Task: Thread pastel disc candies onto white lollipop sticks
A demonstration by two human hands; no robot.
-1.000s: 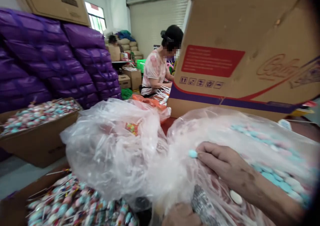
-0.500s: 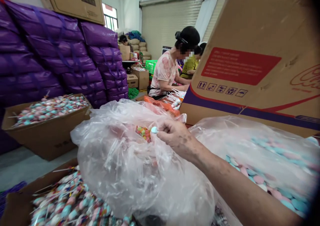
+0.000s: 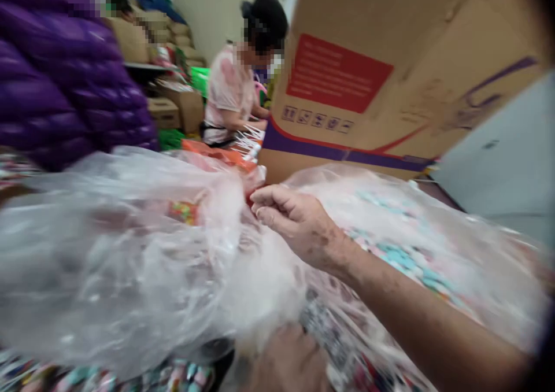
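My right hand (image 3: 299,224) reaches over the middle, between two clear plastic bags. Its fingers are loosely bent, the thumb a little apart from them, and no sweet shows between the tips. Left of it the nearer plastic bag (image 3: 143,265) lies crumpled, with red, yellow and green gummy sweets (image 3: 184,211) showing inside. Under the right forearm, the other plastic bag (image 3: 472,253) holds pink, white and light blue sweets (image 3: 403,259). My left hand (image 3: 286,360) is low in the middle, blurred and partly cut off, its fingers hidden.
A large cardboard box (image 3: 342,126) stands tilted behind the right bag. Beyond sits a person (image 3: 229,88) beside white sticks (image 3: 249,140) and an orange bag (image 3: 217,152). Purple bundles (image 3: 73,74) are stacked at left. Skewered sweets (image 3: 182,374) lie at the bottom edge.
The view has swung right. The light blue sweet pinched in my right hand is gone from its fingers, which have loosened. My left hand has come into view at the bottom.
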